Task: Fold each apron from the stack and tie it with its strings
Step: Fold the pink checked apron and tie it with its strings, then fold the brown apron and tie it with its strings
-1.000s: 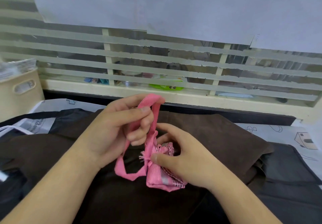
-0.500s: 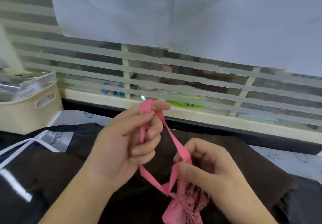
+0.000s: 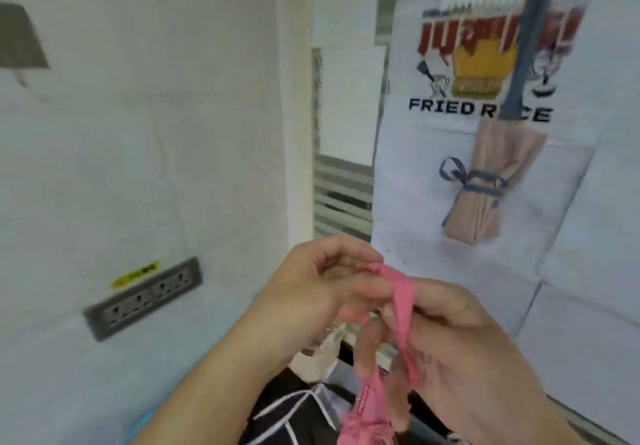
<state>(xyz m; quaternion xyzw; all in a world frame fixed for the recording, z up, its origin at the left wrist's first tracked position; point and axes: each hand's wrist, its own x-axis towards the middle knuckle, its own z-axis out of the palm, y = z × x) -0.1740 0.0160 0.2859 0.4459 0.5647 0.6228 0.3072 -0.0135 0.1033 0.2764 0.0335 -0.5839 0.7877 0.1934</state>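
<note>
Head view, hands raised before the wall. The left hand (image 3: 311,292) and right hand (image 3: 460,351) meet at centre frame, both curled around the pink strap (image 3: 403,302) — a flat, striped band looped over the fingers. The loop's crown sits at about 12 o'clock from the right hand's knuckles and 3 o'clock from the left hand's pinching fingertips; from there its long axis runs nearly straight down, toward 6 o'clock, to the bunched pink apron (image 3: 367,424) hanging at the bottom edge, partly out of view. The left hand pinches the top of the loop; the right hand's fingers are hooked inside it, so the right hand lies nearer the bundle.

Judgement: the apron is already folded and tied, and the strap loop is being readied, possibly for hanging.

At 1 o'clock, a tan apron bundle (image 3: 485,195) bound with blue string hangs before a printed sheet (image 3: 433,154) — legible words "FRIED R·CE", one letter hidden; the red script above is blurred. A socket strip (image 3: 142,299) at 9 o'clock carries a yellow label, unreadable. Dark aprons (image 3: 294,420) lie below.
</note>
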